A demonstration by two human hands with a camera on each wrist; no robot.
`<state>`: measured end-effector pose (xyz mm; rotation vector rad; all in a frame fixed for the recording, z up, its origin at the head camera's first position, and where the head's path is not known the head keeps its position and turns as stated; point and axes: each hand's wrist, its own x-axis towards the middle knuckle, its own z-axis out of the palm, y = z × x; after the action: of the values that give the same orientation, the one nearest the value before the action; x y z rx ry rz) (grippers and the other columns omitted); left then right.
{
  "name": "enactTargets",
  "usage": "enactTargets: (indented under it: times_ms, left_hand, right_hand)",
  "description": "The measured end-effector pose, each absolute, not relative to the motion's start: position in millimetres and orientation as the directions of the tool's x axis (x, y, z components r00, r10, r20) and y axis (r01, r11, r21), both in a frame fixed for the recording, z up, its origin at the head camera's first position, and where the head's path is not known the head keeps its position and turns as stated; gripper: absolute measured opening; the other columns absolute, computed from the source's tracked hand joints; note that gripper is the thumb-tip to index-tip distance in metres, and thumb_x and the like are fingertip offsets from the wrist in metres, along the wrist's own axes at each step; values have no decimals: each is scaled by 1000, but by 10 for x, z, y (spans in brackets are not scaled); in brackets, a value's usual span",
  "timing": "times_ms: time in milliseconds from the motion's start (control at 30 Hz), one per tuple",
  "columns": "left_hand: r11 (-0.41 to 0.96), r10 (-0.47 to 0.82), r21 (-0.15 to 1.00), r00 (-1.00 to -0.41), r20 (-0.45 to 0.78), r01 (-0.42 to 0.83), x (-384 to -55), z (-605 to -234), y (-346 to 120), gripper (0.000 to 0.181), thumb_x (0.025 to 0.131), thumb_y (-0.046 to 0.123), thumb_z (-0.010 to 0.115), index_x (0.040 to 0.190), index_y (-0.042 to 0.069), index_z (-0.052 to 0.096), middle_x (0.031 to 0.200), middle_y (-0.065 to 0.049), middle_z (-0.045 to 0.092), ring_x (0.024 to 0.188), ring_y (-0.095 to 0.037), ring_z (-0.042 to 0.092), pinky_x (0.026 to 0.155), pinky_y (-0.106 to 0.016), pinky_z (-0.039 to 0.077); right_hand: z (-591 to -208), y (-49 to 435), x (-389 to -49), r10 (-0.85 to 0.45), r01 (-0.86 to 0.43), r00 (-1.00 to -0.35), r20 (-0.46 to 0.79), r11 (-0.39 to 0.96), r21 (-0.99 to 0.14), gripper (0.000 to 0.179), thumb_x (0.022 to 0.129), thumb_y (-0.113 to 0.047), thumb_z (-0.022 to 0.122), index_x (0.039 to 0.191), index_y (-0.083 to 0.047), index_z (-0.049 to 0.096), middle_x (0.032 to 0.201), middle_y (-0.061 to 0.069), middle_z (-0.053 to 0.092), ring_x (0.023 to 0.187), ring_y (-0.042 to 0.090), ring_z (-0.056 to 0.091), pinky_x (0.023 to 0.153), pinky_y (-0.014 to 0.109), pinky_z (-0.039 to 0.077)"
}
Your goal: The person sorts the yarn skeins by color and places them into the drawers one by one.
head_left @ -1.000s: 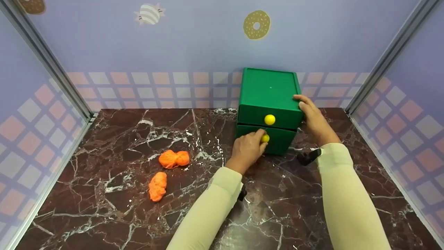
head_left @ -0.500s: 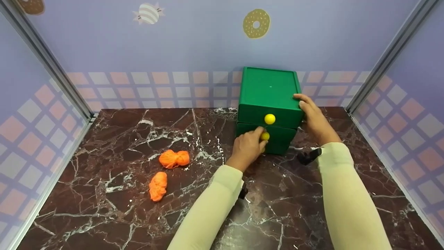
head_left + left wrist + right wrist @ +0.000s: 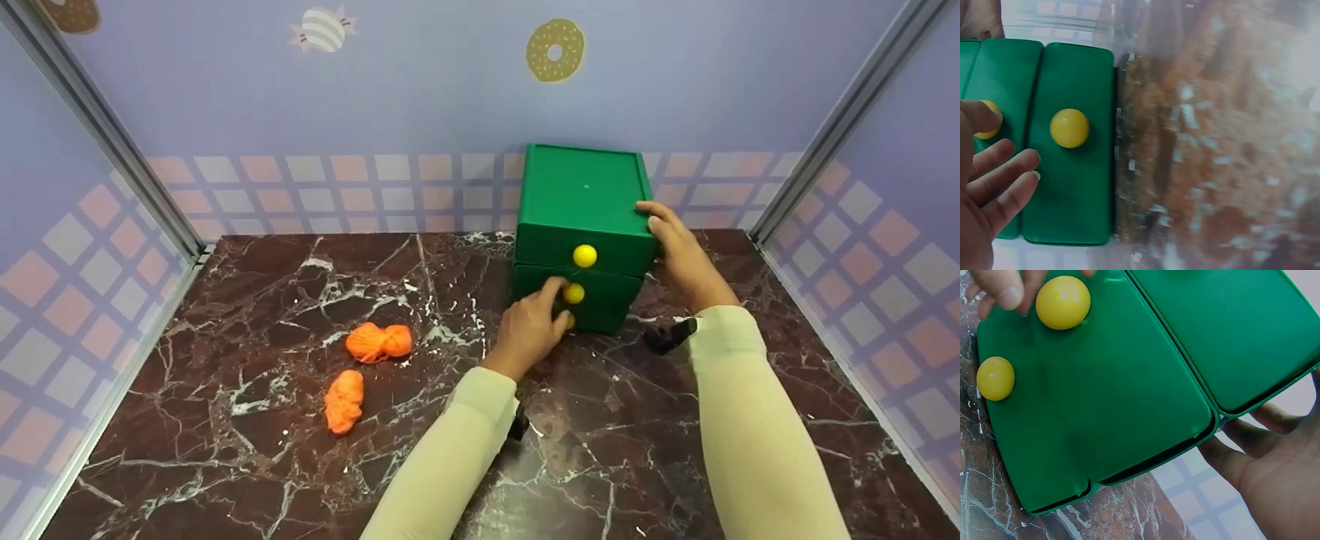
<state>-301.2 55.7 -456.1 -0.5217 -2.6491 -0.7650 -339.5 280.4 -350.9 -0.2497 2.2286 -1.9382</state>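
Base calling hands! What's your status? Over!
Left hand at middle knob, touch unclear. Right hand against side of cabinet. Drawers look closed or nearly. Yarn off left, not in the way.

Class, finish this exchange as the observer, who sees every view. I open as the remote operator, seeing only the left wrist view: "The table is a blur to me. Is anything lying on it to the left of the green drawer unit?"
Observer: Yes. In the head view, two orange yarn bundles lie on the marble-patterned tabletop, left of the green drawer unit.

Operator: I count two yellow knobs. Is that all?

Observer: No. The head view shows a third, the top yellow knob, on the uppermost drawer.

Operator: I can't see the unit's top. Is anything on it?

Observer: In the head view, a finger of the right hand lies over its right edge.
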Motion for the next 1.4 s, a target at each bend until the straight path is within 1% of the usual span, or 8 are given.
enactTargets:
  times_ms: [200,333,567,700,833,1000,1167,1400]
  left_hand:
    - [757,221,506,-890,398,414,-2989,-4696,528,30,92,27,65,119,21,55,95,-3,71,75,-19,68,62,-36,54]
    - [755,199,533,-908,370,382,-2980,-4756,538,25,91,27,66,114,19,61,94,-4,72,76,-19,68,65,-37,54]
    - [766,182,539,-922,341,351,-3011,-4799,584,26,90,28,67,114,19,62,96,-4,73,80,-19,69,69,-38,56]
    - [770,168,550,-934,315,324,-3034,-4811,602,28,90,29,67,115,18,63,100,-4,73,84,-20,70,73,-39,56]
    - [760,159,581,-950,268,291,-3045,-4828,621,30,90,29,67,117,17,63,103,-4,73,88,-20,70,77,-38,56]
    - [776,162,568,-956,244,276,-3042,-4854,651,31,89,30,67,118,19,63,102,-4,74,87,-22,70,77,-39,56]
    - [784,158,544,-944,291,299,-3042,-4878,691,25,88,28,69,112,21,66,97,-3,74,83,-23,71,74,-40,56]
    - [806,133,516,-939,318,288,-3053,-4918,759,20,86,30,72,101,19,66,92,-2,73,82,-22,70,72,-40,56]
  right_hand:
    - [-3621,2878,-3507,-234,-10,-972,-21,127,-992,45,105,-37,27,150,-29,27,160,15,6,138,39,27,111,58,26]
    - [-3690,2899,-3560,-220,-7,-975,-23,132,-991,45,105,-39,28,149,-31,28,160,15,7,138,39,28,110,59,27]
    - [-3711,2909,-3579,-217,-27,-976,0,122,-992,44,105,-36,28,148,-28,31,158,17,13,132,37,35,99,43,40]
    - [-3699,2907,-3565,-225,-43,-974,15,120,-992,43,105,-39,30,147,-29,32,156,15,16,130,35,37,95,38,42]
    - [-3692,2894,-3554,-226,-49,-974,20,125,-991,43,105,-40,30,147,-29,33,156,15,16,131,35,36,100,42,39]
    - [-3605,2829,-3473,-231,-39,-973,7,136,-990,45,106,-35,28,149,-25,29,158,16,12,135,37,31,107,53,32]
    - [-3530,2791,-3394,-243,-33,-970,0,129,-991,47,105,-32,27,151,-22,26,160,17,7,140,39,25,112,58,25]
    - [-3522,2791,-3390,-239,-26,-971,2,97,-995,46,106,-30,27,150,-20,26,159,18,7,140,39,25,113,59,24]
